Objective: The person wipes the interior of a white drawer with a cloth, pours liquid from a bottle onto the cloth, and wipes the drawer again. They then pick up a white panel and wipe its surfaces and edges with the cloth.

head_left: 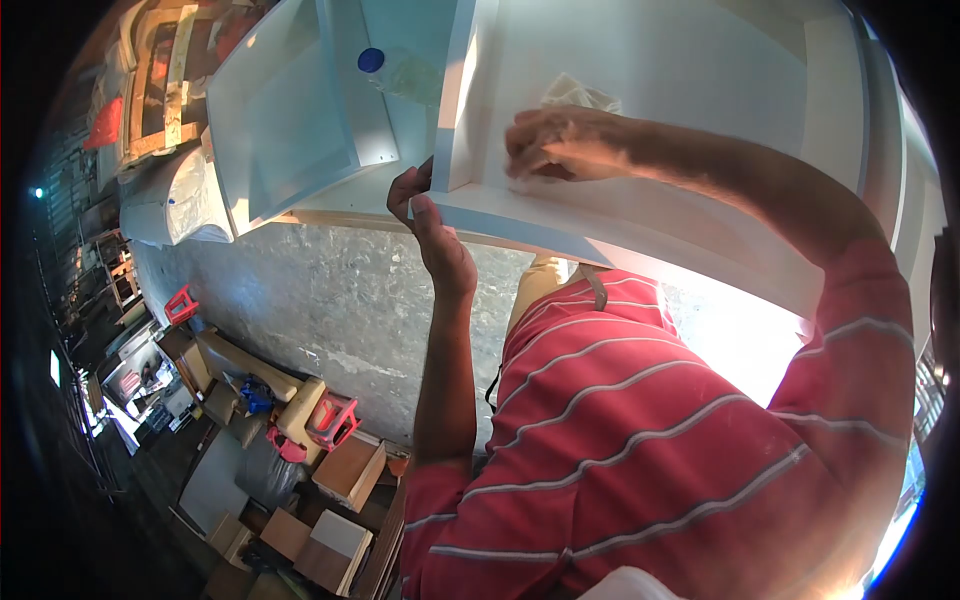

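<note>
A white cabinet-like frame [650,215] lies open side up before me, with a raised divider [462,90] across it. My left hand [440,235] grips the corner of its near edge, thumb on the outside and fingers behind. Inside the compartment right of the divider, my right hand [560,145] is low over the inner surface, fingers curled and slightly blurred; whatever it holds is hidden. A crumpled pale cloth [580,93] shows just beyond that hand. A clear bottle with a blue cap [371,60] lies left of the divider.
Another white framed panel [285,110] is at the left, beside a wrapped bundle [180,200] and wooden frames [165,80]. Grey concrete floor [320,290] lies below. Red stools [332,420], wooden boxes [350,470] and boards fill the lower left.
</note>
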Demonstrator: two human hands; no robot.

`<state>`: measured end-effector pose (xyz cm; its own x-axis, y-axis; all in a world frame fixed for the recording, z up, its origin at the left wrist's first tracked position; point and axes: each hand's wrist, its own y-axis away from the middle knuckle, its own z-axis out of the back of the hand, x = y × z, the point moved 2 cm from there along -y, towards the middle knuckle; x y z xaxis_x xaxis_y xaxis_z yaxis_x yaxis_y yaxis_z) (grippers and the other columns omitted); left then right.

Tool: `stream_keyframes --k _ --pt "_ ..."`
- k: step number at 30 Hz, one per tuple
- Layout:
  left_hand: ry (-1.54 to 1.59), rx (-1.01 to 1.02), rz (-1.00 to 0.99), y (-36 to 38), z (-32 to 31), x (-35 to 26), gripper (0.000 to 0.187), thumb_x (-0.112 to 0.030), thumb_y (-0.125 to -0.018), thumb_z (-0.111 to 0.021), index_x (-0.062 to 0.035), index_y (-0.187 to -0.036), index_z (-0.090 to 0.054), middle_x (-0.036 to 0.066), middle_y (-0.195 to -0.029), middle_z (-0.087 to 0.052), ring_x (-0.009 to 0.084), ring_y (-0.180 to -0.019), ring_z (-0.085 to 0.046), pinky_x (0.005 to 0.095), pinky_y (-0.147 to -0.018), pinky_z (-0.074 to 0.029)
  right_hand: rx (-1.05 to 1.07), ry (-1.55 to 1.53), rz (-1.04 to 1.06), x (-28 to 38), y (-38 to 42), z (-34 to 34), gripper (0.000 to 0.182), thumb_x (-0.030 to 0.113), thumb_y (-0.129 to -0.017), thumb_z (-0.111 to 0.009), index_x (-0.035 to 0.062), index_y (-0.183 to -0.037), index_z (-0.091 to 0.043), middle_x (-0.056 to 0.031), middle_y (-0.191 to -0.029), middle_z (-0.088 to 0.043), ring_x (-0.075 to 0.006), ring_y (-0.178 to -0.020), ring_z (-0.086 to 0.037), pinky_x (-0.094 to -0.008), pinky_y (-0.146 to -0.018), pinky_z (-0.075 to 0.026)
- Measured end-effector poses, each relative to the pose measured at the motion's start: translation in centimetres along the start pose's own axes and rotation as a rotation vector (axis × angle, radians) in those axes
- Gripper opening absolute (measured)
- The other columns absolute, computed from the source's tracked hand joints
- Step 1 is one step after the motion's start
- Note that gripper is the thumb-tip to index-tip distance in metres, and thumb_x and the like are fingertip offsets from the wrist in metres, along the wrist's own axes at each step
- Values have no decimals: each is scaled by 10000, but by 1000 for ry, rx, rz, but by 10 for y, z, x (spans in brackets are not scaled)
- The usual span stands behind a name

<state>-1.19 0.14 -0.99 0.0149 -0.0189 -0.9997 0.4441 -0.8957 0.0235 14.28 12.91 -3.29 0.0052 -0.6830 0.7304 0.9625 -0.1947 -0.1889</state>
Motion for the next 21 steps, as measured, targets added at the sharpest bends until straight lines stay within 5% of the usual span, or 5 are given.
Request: stream_keyframes --k 7,14,16,18,21 --pt "-11 -5 14 0 -3 -6 501 -463 -953 -330 -54 -1240 -299 146 -1248 -414 232 -1178 -403 404 -1034 -291 -236 177 96 6 -14 -22 195 156 -778 -617 91 -958 -658 -56 -919 -560 -229 -975 -538 -348 -775 -451" --pt "-9 -9 -5 2 -1 -2 499 -477 -966 -320 -88 -1278 -302 130 -1272 -435 235 -1200 -400 401 -1049 -261 489 68 137 -3 84 34 157 164 -804 -580 67 -927 -572 -59 -904 -546 -220 -753 -544 -356 -646 -458" --pt "-4 -13 -2 3 -1 -1 495 -473 -968 -319 -87 -1278 -305 128 -1270 -437 233 -1196 -401 399 -1050 -259 110 392 234 -29 101 56 134 214 -858 -557 96 -921 -553 -46 -890 -529 -165 -727 -514 -327 -622 -432" --pt "-36 -36 -34 2 -1 1 488 -464 -971 -318 -89 -1283 -308 123 -1270 -439 231 -1189 -402 394 -1051 -254 -276 -1053 -652 -51 89 75 228 271 -916 -562 60 -1001 -574 -25 -889 -500 -89 -772 -498 -305 -641 -436" --pt "-8 -94 43 3 -7 -6 494 -445 -955 -354 -68 -1268 -287 151 -1239 -443 251 -1152 -437 410 -1009 -321 -320 -149 -279 -31 58 60 180 36 -925 -512 35 -1093 -577 -71 -1015 -529 -162 -933 -537 -275 -826 -446"
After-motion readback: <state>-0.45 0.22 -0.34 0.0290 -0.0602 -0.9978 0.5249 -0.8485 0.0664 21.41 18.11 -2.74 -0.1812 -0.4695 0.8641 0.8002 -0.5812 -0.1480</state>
